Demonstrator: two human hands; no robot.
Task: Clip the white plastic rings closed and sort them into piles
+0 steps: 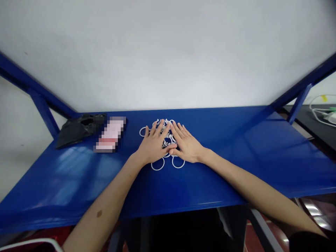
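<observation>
Both hands are down flat on the pile, palms to the counter (231,133), and there it is: a tangle of thin white loops (172,137), right in the middle of that glossy blue surface, mostly covered by skin. The left hand (154,141) spreads its fingers in a loose fan; the right hand (187,145) slants in to face it, fingers lying closer together, and the two thumbs meet, tips overlapping or touching, hard to tell which. Neither grip is closed on anything; both are flat and unclenched, resting over the pieces. Look at the edges: slim, smooth, round rings peek out, one by the left hand's outer side, a near-left ring (157,170) and a near-right ring (178,168) below the wrists, with small knobbly white bits bunched between the fingertips. Off to the left lies a crumpled black bag (76,133), soft and creased, and just beside it a flat oblong (111,133), pinkish white with a red band, blurred into squares. Behind, a smooth pale wall (168,56); at the sides, square-edged blue bars (43,108); far right, a white cable (315,111) curls over a dark surface.
</observation>
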